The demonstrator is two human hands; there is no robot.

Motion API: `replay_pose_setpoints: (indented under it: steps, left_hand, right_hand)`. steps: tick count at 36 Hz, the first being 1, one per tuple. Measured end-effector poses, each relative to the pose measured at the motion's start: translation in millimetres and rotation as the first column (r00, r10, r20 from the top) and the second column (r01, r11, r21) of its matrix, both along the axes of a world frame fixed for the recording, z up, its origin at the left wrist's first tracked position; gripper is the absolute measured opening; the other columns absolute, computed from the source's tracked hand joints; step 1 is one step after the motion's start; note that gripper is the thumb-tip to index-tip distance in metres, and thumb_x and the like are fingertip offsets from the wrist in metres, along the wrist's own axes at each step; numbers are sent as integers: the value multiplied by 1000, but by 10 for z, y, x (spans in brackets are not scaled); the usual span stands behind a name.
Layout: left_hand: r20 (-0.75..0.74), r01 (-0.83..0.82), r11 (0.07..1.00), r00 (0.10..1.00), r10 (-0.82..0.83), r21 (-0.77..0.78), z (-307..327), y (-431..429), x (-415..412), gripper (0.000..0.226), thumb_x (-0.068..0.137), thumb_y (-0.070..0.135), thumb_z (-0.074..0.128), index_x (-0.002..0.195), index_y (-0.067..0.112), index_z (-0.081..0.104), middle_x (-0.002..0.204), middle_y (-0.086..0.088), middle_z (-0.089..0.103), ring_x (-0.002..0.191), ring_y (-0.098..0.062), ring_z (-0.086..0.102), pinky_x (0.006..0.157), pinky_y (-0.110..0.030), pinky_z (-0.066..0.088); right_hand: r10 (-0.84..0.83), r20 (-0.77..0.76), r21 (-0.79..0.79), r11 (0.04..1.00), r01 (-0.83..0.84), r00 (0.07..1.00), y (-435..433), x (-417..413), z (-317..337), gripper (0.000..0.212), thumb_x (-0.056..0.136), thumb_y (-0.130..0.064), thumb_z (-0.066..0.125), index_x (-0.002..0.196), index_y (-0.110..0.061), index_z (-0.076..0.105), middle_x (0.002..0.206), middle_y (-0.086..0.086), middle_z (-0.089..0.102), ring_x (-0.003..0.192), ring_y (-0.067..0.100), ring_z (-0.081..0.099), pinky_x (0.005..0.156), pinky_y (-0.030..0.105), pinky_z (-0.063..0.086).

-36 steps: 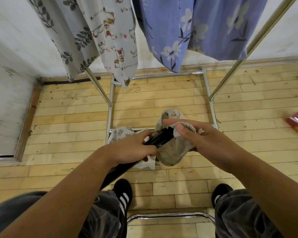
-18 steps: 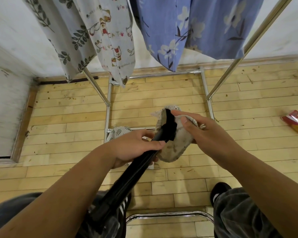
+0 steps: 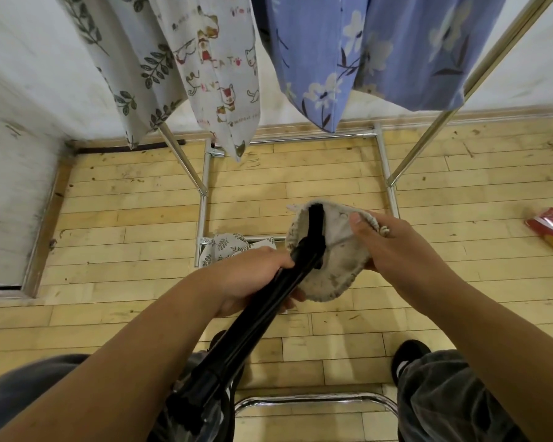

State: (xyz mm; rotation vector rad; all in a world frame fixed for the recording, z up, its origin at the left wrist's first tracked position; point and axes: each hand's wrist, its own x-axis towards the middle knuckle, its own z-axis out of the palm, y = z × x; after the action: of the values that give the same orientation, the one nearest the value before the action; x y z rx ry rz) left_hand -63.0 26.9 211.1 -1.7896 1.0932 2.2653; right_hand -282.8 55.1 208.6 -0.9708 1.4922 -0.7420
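Left hand [image 3: 249, 279] grips pole [image 3: 246, 333]; right hand [image 3: 396, 250] pinches cloth [image 3: 332, 266] rim, thumb inside, pole tip within cloth. Open floor [image 3: 300, 186] ahead, bounded by rack bars [image 3: 386, 173].

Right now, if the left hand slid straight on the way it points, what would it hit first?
Probably the grey cloth, which the right hand holds over the end of the black pole, just ahead of the left hand.

Soft, even indoor light fills the view; shadows on the wooden floor [image 3: 300, 173] are faint. The wide lens bows the planks near the edges, the left wall [image 3: 10, 186] smears with motion blur, and the chrome tube [image 3: 313, 399] glints
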Motion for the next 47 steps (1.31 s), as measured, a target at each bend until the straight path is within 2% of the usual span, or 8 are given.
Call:
replay_pose_setpoints:
  steps: [11,15,20,29,34,39,43,47]
  left_hand:
    - [-30,-27,999,999,27,-23,-84,17,31,74,100,30,68,157,43,23,104,-14,79,86,-31,77,73,-37,63]
    - [26,55,996,998,-53,-70,-87,14,51,70,98,35,70,155,46,31,101,-5,80,97,-29,77,87,-41,63]
    - [139,138,983,983,-120,-121,-116,28,53,66,94,38,73,150,47,38,99,3,77,80,-14,78,62,-25,59]
    - [232,148,960,968,-93,-236,-142,16,64,35,92,46,73,118,34,54,76,6,78,65,-12,76,53,-21,54]
    - [196,75,968,980,-27,-240,-82,-17,50,37,94,40,73,118,21,52,68,8,76,55,-10,72,45,-18,50]
    - [184,62,982,982,-29,-177,-45,-36,49,48,92,42,75,125,16,51,77,-2,79,61,-15,74,52,-24,56]
    - [136,47,996,990,-37,-71,-72,-27,54,41,94,40,74,123,21,54,103,-14,76,80,-26,76,77,-42,65]
    - [35,12,999,999,-13,35,-31,-50,20,29,101,19,62,127,15,51,109,-19,68,73,-23,72,61,-31,61]
  right_hand:
    - [-73,-15,4,997,73,997,-19,-6,43,30,108,-38,48,107,-26,75,95,-1,80,91,15,77,92,43,61]
    - [-170,-29,-14,985,170,985,-42,-38,32,28,107,-42,49,106,-32,75,96,-2,80,93,17,77,92,47,61]
    - [-252,-42,-71,966,249,967,-49,-78,19,28,107,-41,50,103,-37,78,95,1,79,92,22,76,90,48,62]
    - [-115,-182,-76,992,103,977,-44,-126,-43,17,100,-26,66,95,-34,79,91,-10,78,93,15,74,90,46,62]
    - [-12,-320,-3,1000,11,947,-34,-135,-74,7,88,-19,78,85,-23,73,88,-4,71,79,15,66,62,27,53]
    - [-52,-413,-26,999,45,909,-52,-174,-142,28,93,-23,73,74,-16,54,75,0,57,61,14,45,47,23,37]
    - [-81,-402,-44,997,70,912,-66,-166,-117,33,98,-26,65,74,-18,44,70,0,43,60,14,35,42,19,31]
    - [-48,-379,-38,999,36,924,-57,-117,-119,45,96,-42,65,75,-8,45,70,3,48,63,14,44,54,28,40]
